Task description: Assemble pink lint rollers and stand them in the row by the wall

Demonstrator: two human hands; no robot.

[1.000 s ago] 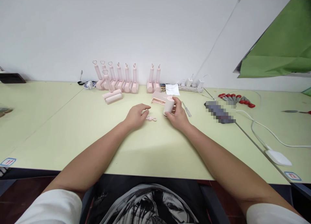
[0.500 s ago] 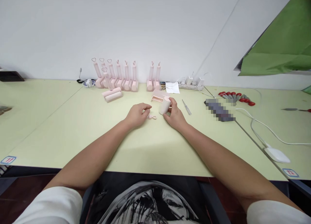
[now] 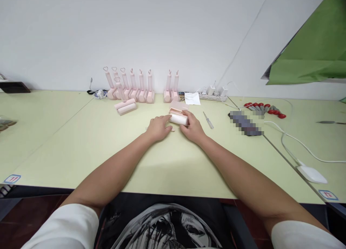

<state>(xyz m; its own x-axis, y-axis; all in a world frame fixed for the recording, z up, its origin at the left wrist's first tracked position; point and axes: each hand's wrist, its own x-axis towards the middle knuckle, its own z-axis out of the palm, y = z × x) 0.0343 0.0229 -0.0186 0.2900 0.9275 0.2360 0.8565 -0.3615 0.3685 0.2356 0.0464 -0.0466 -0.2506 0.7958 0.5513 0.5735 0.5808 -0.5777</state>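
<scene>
A white roll [image 3: 178,119] with pinkish ends lies sideways in front of a pink open housing [image 3: 177,106]. My right hand [image 3: 192,128] grips the roll's right end between thumb and fingers. At its left end, the fingertips of my left hand [image 3: 159,128] touch the roll, the thumb held apart below. A small pink part [image 3: 173,130] sticks out beside the left thumb, mostly hidden by the hand. To the left lies a pink lint roller [image 3: 126,106] with its handle pointing back.
Several pink rollers [image 3: 141,94] stand upright along the wall. A clear-handled screwdriver [image 3: 208,120] lies right of my right hand. Farther right are a blurred phone [image 3: 245,123], red-handled tools [image 3: 273,111], a power strip [image 3: 213,97] and a white charger [image 3: 312,174].
The roll has turned from nearly upright to sideways, against the housing. My left hand has moved right to touch its left end and now covers most of the small pink part.
</scene>
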